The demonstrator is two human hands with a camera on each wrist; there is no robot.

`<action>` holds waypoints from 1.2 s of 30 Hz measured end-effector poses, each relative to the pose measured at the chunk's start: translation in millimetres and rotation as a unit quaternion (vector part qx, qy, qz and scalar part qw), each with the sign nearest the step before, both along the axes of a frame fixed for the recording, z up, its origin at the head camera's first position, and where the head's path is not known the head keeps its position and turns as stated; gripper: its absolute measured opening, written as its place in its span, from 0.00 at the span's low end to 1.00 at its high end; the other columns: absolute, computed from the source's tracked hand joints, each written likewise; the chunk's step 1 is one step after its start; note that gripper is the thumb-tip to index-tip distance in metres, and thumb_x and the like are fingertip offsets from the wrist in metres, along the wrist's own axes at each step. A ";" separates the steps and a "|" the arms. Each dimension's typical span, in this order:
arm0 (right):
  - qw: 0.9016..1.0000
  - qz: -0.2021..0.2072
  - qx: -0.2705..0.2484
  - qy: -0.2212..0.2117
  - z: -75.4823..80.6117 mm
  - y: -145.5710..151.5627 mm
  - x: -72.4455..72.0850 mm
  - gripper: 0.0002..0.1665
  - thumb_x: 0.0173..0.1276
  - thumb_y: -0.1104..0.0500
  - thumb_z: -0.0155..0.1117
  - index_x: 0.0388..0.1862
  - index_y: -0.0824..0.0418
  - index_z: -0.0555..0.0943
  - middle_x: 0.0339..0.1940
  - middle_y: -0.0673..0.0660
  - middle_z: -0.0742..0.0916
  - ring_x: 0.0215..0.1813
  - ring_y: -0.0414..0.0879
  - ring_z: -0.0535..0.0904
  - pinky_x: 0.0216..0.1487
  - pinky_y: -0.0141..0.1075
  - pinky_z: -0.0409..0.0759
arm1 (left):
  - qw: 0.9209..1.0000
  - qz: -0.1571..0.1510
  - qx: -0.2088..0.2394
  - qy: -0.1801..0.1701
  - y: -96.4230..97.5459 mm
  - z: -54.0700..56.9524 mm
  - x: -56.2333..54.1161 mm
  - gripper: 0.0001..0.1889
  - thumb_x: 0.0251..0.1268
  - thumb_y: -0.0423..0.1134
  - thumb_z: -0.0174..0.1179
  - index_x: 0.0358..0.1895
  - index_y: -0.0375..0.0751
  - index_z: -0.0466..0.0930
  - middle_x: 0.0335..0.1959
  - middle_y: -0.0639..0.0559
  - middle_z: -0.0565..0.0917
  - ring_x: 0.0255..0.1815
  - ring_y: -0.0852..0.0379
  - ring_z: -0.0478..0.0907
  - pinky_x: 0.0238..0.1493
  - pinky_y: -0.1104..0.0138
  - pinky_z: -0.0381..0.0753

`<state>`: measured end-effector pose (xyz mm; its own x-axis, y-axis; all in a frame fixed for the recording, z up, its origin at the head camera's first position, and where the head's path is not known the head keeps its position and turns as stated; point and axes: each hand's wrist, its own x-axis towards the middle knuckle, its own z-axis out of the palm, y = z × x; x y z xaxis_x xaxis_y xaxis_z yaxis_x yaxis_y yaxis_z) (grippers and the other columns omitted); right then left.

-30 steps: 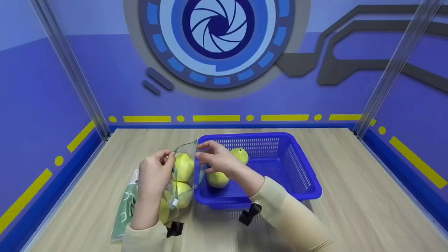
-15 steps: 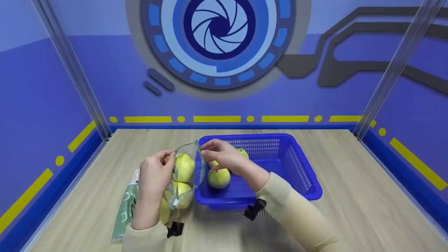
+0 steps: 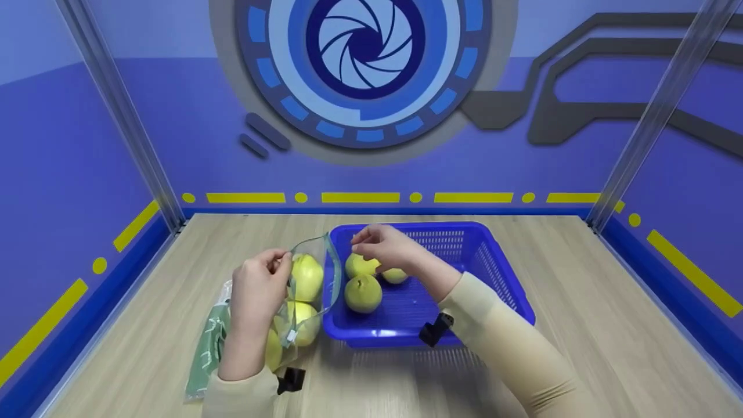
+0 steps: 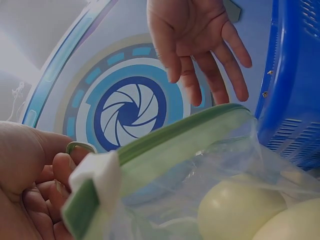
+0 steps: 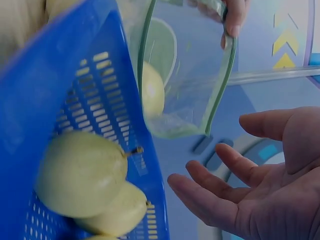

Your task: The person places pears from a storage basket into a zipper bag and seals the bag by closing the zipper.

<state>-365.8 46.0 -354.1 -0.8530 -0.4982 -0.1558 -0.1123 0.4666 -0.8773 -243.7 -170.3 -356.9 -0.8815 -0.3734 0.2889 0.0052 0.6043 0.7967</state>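
Note:
A clear zip bag (image 3: 329,284) with a green seal stands upright left of the basket, its mouth open. My left hand (image 3: 258,287) pinches the bag's edge between thumb and fingers. Several yellow-green pears (image 3: 306,278) lie inside the bag. The white zip slider (image 4: 97,177) shows near the left hand in the left wrist view. My right hand (image 3: 388,248) holds nothing, its fingers spread and loosely bent in the right wrist view. It hovers over the left part of the blue basket (image 3: 505,273), above three pears (image 3: 364,294) and partly covering them in the head view.
A green and clear plastic package (image 3: 204,360) lies on the wooden table (image 3: 603,348), left of the left hand. The perforated basket wall (image 5: 145,165) rises right beside the bag. Blue panels (image 3: 174,133) enclose the table at the back and sides.
My right hand has drawn back from the bag's mouth, rightward over the basket, uncovering more of the pears there. The left hand keeps its pinch on the bag in the same place.

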 end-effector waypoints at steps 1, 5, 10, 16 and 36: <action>1.000 -0.002 0.008 0.003 0.3 1.8 -2.7 0.15 0.77 0.54 0.61 0.57 0.59 0.81 0.58 0.60 0.85 0.55 0.52 0.80 0.54 0.52 0.86 | 1.000 0.000 0.001 0.000 0.0 -0.1 0.1 0.12 0.74 0.39 0.59 0.48 0.35 0.89 0.20 0.51 0.77 0.16 0.60 0.70 0.18 0.72 0.65; 1.000 -0.010 0.025 0.015 0.7 9.5 -12.9 0.16 0.77 0.53 0.61 0.58 0.58 0.81 0.59 0.60 0.85 0.59 0.54 0.81 0.56 0.53 0.85 | 1.000 -0.001 0.005 -0.003 0.2 0.0 0.4 0.13 0.74 0.39 0.59 0.49 0.35 0.88 0.21 0.51 0.77 0.17 0.60 0.71 0.18 0.72 0.66; 0.998 -0.015 0.046 0.034 -0.5 18.5 -23.4 0.18 0.76 0.52 0.61 0.58 0.58 0.80 0.62 0.61 0.84 0.65 0.58 0.80 0.56 0.52 0.85 | 1.000 -0.002 0.010 -0.010 0.5 0.6 1.2 0.13 0.75 0.39 0.59 0.50 0.35 0.88 0.22 0.51 0.77 0.18 0.60 0.71 0.18 0.72 0.66; 0.995 -0.018 0.074 0.070 -6.0 27.5 -36.1 0.18 0.75 0.52 0.62 0.58 0.59 0.80 0.61 0.63 0.85 0.58 0.59 0.83 0.45 0.41 0.82 | 1.000 -0.003 0.011 -0.014 0.6 1.2 1.2 0.13 0.75 0.40 0.59 0.50 0.35 0.88 0.23 0.50 0.77 0.19 0.60 0.70 0.18 0.72 0.66; 0.980 0.033 0.137 0.143 -32.9 44.0 -69.9 0.22 0.69 0.59 0.68 0.58 0.68 0.81 0.60 0.70 0.85 0.66 0.64 0.80 0.64 0.51 0.82 | 1.000 0.002 -0.005 -0.002 0.0 -0.8 -1.3 0.12 0.74 0.38 0.60 0.47 0.35 0.89 0.21 0.51 0.77 0.17 0.60 0.69 0.18 0.72 0.64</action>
